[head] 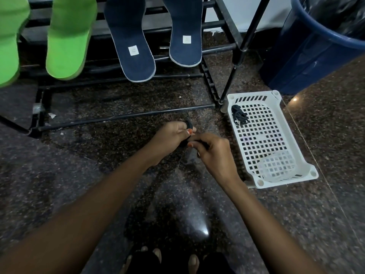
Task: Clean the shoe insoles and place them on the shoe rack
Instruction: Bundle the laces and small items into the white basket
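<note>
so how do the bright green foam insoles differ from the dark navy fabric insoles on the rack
The bright green foam insoles are plain green all over; the dark navy fabric insoles have a pale rim. Each navy one carries a small white square label near the heel; the green ones show none. Green sit left, navy right. Both pairs lie on the black metal shoe rack, heel ends overhanging.

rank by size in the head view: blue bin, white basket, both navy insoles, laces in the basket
blue bin, though cropped
white basket
left navy insole and right navy insole, too alike to rank
laces
</note>
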Demonstrator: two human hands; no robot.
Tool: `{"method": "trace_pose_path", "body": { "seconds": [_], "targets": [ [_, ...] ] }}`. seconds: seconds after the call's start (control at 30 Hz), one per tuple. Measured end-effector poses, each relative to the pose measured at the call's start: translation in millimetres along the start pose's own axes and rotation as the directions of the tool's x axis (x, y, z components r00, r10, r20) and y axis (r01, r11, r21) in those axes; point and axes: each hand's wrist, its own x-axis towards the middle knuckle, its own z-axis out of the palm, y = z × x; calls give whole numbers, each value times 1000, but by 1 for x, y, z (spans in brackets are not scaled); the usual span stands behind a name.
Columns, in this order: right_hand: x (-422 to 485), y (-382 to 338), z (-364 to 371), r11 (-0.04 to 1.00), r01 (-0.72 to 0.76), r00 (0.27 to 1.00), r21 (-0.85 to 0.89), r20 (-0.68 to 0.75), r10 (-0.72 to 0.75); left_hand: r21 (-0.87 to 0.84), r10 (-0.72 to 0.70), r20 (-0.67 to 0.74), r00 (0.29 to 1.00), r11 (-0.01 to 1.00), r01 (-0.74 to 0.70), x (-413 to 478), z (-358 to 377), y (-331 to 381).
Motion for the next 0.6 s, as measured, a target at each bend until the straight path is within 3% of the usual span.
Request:
{"method": "trace_pose_path", "body": {
  "seconds": [0.2, 0.33, 0.47, 0.6],
  "targets": [
    [11, 6, -10, 995, -40, 995, 86, -85, 47, 70, -18, 137, 990, 998, 9, -1, 0, -3],
    [14, 5, -13, 948, -149, 981, 283, -76, 177, -113, -21, 197, 980, 993, 44, -3, 4, 3],
    [15, 8, -12, 811, -282, 952, 513, 45, 303, -323, -47, 228, 972, 939, 121, -5, 7, 8],
    [12, 5, -12, 543, -411, 905, 733, 255, 340, -484, -59, 258, 964, 856, 182, -6, 6, 10]
  ]
}}
